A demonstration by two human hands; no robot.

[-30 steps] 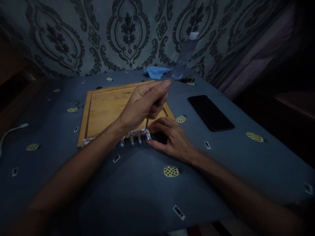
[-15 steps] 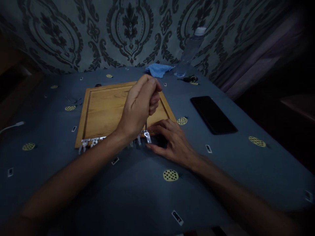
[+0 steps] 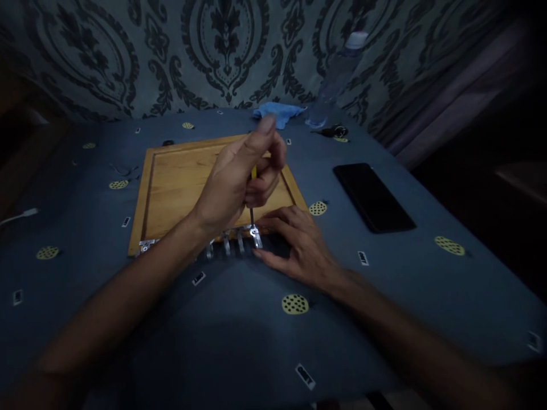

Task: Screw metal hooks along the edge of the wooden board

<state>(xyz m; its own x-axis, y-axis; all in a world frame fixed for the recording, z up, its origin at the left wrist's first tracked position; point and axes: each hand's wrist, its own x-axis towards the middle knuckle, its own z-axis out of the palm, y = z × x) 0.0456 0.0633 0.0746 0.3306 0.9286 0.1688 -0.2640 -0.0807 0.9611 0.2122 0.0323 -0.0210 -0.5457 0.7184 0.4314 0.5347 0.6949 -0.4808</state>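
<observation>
My left hand (image 3: 237,179) is closed round a small screwdriver (image 3: 252,196) with a yellow handle, held upright. Its tip rests on a metal hook bracket (image 3: 255,234) at the near edge of a wooden board (image 3: 179,182). Several such metal hooks (image 3: 224,242) line that edge. My right hand (image 3: 299,245) lies on the blue cloth beside the bracket, fingers bent and pressing next to it. My left forearm hides part of the hook row.
A black phone (image 3: 374,196) lies right of the board. At the back are a blue rag (image 3: 277,112), a clear plastic bottle (image 3: 337,77) and a small dark tool (image 3: 331,131). A white cable (image 3: 19,215) lies far left. Patterned wall behind the table.
My left hand has turned on the screwdriver: the index finger is lifted and stretched again, and the yellow handle shows. The right hand has stayed in place.
</observation>
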